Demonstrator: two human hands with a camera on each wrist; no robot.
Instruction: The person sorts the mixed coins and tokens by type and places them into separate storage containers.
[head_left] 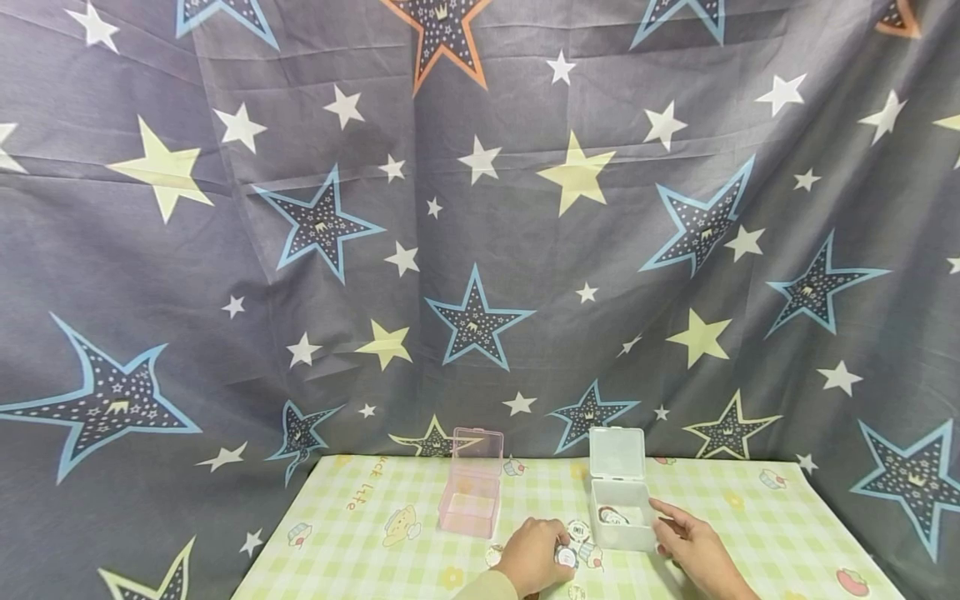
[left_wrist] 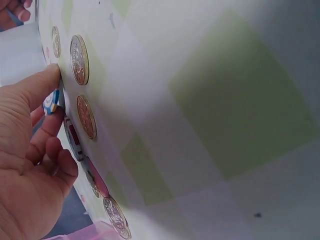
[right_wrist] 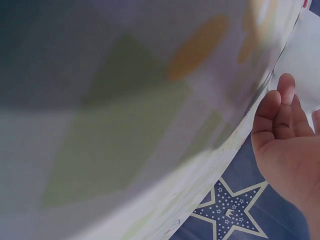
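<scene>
My left hand pinches a blue-and-white poker chip between thumb and fingers, low over the table. Around it lie several round pieces, among them a white chip marked 100 and gold-rimmed coins. To the right stands a frosted white plastic box, its lid raised, with at least one round chip inside. My right hand is at that box's right side with fingers loosely extended, holding nothing; whether they touch the wall I cannot tell.
A transparent pink box with its lid up stands left of the white one. A green checked cloth covers the table. Behind the table's back edge hangs a grey star-patterned curtain.
</scene>
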